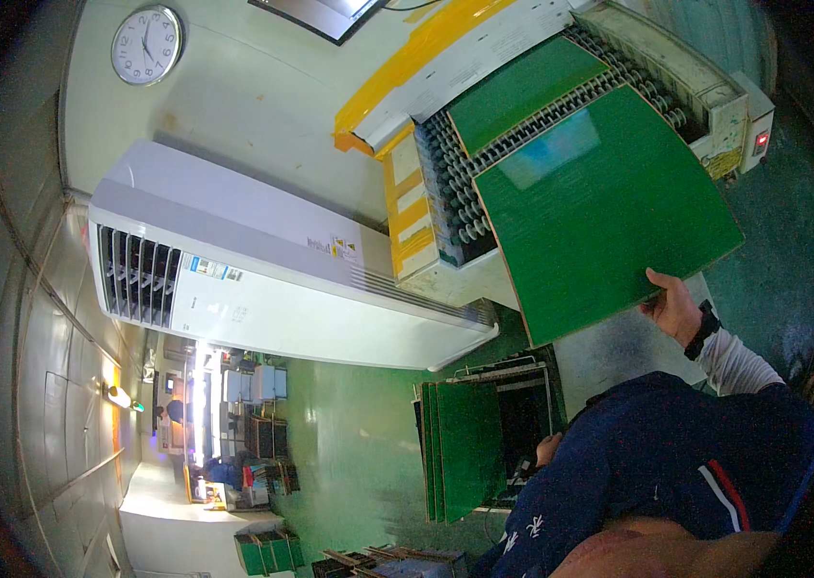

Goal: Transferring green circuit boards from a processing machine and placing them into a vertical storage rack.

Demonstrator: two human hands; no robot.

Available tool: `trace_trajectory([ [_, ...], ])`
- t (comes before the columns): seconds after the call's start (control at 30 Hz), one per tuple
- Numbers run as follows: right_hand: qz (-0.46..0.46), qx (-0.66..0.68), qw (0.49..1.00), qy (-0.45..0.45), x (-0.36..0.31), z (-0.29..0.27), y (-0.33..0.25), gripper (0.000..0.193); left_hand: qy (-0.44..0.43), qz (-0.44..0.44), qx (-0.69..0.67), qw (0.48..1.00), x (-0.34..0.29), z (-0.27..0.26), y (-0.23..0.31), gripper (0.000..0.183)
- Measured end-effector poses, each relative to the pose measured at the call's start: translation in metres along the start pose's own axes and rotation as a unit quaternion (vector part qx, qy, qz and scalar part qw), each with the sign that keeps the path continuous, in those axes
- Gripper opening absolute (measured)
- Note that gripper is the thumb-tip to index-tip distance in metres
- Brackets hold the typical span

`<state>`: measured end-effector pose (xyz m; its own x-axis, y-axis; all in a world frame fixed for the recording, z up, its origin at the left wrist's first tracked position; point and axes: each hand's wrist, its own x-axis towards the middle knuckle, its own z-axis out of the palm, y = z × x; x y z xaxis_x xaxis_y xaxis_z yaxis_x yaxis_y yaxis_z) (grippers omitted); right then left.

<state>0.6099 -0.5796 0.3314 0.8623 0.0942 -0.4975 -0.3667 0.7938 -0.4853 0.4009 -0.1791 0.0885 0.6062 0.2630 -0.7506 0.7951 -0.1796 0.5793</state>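
Observation:
My right hand point(673, 306), with a dark band at the wrist, grips the near edge of a large green board point(609, 212), thumb on top. That board's far part lies over the rollers point(460, 188) of a conveyor machine; its near part sticks out past the machine's end. A second green board point(522, 91) lies flat farther in on the rollers. Only part of my left hand point(548, 449) shows, low beside my body near a black rack point(532, 385); its fingers are hidden. Several green boards point(465, 448) stand upright on that rack.
A tall white air conditioner point(291, 270) stands left of the machine. The machine's side panel point(761, 141) has a lit red switch. A round clock point(147, 45) hangs on the wall. Stacked boards point(270, 552) and a person point(224, 472) are farther off at lower left.

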Motion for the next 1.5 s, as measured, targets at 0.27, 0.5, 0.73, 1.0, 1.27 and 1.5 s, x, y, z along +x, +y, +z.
trace_trajectory([
  [0.27, -0.010, -0.011, 1.000, -0.015, -0.001, 0.003, 0.000, 0.020, 0.011, 0.005, -0.001, 1.000, 0.009, 0.004, -0.012, 0.048],
  [0.5, -0.010, -0.012, 1.000, -0.008, -0.004, 0.006, -0.002, 0.020, 0.014, 0.023, 0.010, 1.000, 0.011, 0.005, -0.015, 0.046],
  [0.73, -0.008, -0.011, 1.000, -0.008, -0.005, 0.006, -0.002, 0.019, 0.020, 0.043, 0.023, 0.999, 0.015, 0.005, -0.021, 0.045],
  [1.0, -0.002, -0.004, 1.000, 0.012, -0.003, 0.007, -0.002, 0.018, 0.060, 0.158, 0.063, 0.984, 0.030, 0.011, -0.041, 0.044],
  [1.27, -0.004, 0.001, 1.000, -0.001, -0.005, 0.011, -0.002, 0.019, 0.096, 0.242, 0.027, 0.965, 0.031, 0.019, -0.061, 0.047],
  [1.5, 0.000, 0.001, 1.000, 0.002, -0.006, 0.011, -0.003, 0.019, 0.017, 0.033, -0.010, 0.999, 0.003, 0.008, -0.012, 0.042],
])
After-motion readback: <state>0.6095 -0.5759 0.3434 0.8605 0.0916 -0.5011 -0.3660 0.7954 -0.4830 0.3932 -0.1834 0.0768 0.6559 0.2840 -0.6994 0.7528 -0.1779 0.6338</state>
